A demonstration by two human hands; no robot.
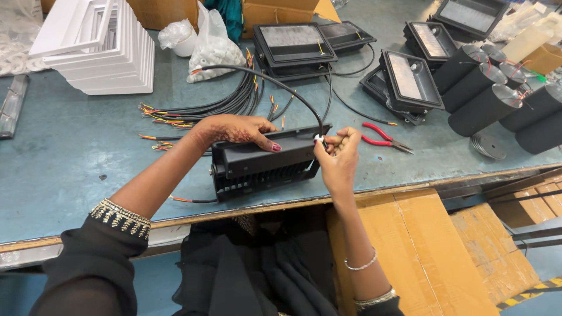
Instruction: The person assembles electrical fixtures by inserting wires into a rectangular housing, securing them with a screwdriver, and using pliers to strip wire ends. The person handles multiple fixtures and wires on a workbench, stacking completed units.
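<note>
At the counter's (70, 152) near wooden edge, the left hand (234, 130) lies flat atop a ribbed black floodlight housing (263, 164), the right hand (336, 153) pinches shut on its glossy black cable (281, 86), with red pliers (383, 137) and matte black cylinders (483, 108) beyond.

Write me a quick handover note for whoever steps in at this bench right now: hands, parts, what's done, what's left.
Left hand: lies flat on top of the black floodlight housing, steadying it on edge at the table's front.
Right hand: pinches the small white fitting where the black cable meets the housing's corner.
Nearby: red pliers just right, loose cable bundle behind.
Done: cable is at the housing.
Left: whether the fitting is fully seated can't be told; check it.
</note>
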